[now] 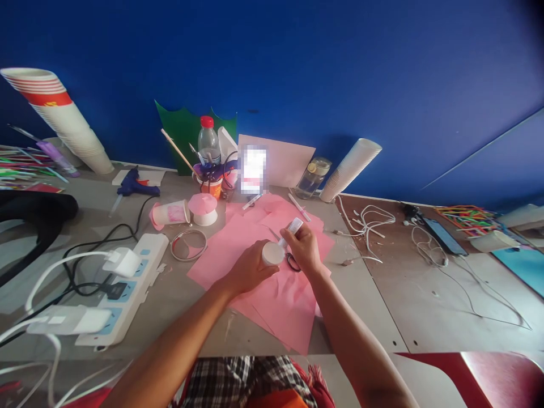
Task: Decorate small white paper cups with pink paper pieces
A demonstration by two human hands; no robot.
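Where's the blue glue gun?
In the head view, the blue hot glue gun lies toward the desk's left, against a white card, beyond the white power strip.

- Craft paper sheets (293, 317): centre of the table (361, 306).
- Scissors (293, 262): on the sheets.
- Glue gun (136, 183): upper left, behind the power strip (127, 289).
- Smartphone (444, 236): right, beyond the white cables (369, 224).

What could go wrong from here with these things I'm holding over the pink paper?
The white tube in the right hand tips toward the white cylinder in the left hand; if it holds glue or liquid, a drip could mark the pink paper. The black-handled scissors lie right below the hands, so a dropped piece could hit them or knock them aside.
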